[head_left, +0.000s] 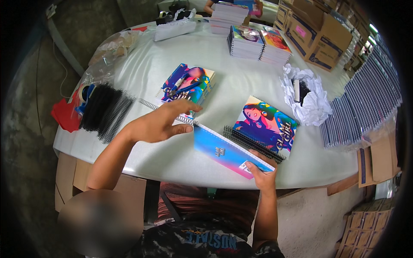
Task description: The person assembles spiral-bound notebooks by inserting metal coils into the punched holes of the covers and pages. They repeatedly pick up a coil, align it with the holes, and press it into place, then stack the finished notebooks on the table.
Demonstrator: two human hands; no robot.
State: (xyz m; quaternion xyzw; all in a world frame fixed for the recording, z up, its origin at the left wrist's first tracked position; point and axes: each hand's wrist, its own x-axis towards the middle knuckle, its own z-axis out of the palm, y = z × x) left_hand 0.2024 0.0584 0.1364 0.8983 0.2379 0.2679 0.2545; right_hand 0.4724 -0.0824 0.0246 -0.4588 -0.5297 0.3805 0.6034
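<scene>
My right hand (261, 173) grips the lower right corner of a notebook (206, 139) with a blue-to-pink cover, held slantwise above the table edge. A dark spiral binding coil (147, 103) reaches from the notebook's upper left corner out past my left hand (161, 122). That hand hovers over the coil, thumb and fingers apart; part of the coil is hidden beneath it. Blue-handled pliers (189, 88) rest on a small stack of colourful notebooks (206, 77) beyond my left hand. Behind the held notebook, loose black coils (254, 144) lie against another illustrated notebook (269, 122).
Many black coils (105, 112) are heaped at the left beside a tape roll (84, 93). Crumpled white paper (316, 103) holds dark pieces at the right. Bound notebooks (361, 103) line the right edge. Cartons (316, 36) and notebook stacks (245, 43) stand farther back, near another person's hand (258, 7).
</scene>
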